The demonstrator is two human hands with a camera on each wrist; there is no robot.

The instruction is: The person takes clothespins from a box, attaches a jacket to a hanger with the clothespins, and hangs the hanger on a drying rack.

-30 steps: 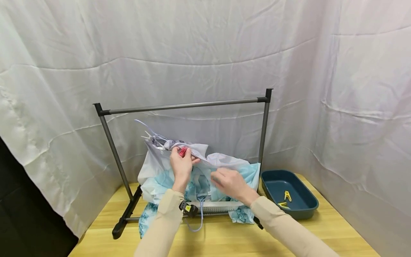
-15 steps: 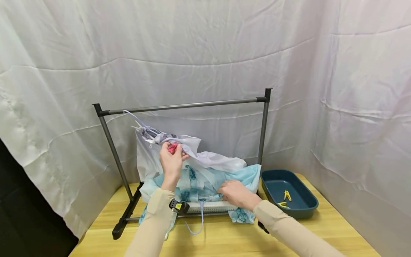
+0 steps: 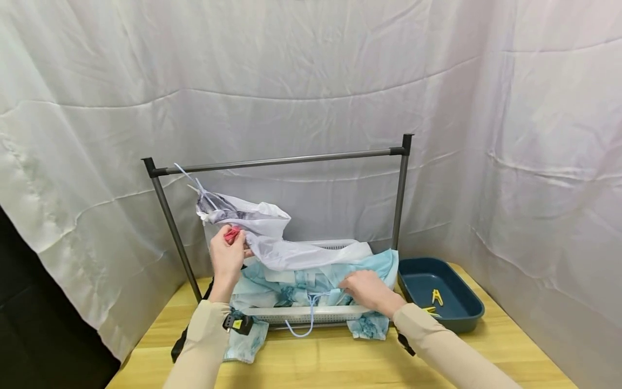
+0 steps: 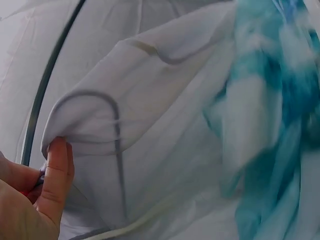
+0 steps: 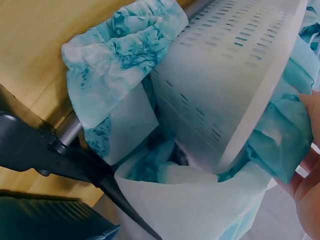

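Observation:
In the head view my left hand (image 3: pixel 229 258) pinches a small red clip (image 3: pixel 232 234), probably a clothespin, against a white-and-grey garment (image 3: pixel 257 227). A pale blue hanger (image 3: pixel 187 174) shows at that garment's upper left, its hook close to the rack's bar. My right hand (image 3: pixel 369 289) holds the edge of a turquoise-and-white garment (image 3: pixel 389 262) that spreads over a white perforated basket (image 3: pixel 301 315). In the right wrist view the turquoise cloth (image 5: pixel 285 135) bunches at my fingers by the basket's rim. Another blue hanger (image 3: pixel 311 322) hooks out over the basket's front.
A metal garment rack (image 3: pixel 291 160) with black joints stands around the basket on the wooden table (image 3: pixel 330 362). To the right is a dark blue basin (image 3: pixel 457 289) with yellow clothespins (image 3: pixel 437 296). Light curtains (image 3: pixel 311 70) enclose the back and sides.
My left hand has moved left with the red clip, drawing the white-grey garment and its hanger left. My right hand has gone slightly right and down to the turquoise garment, uncovering the basket's back rim.

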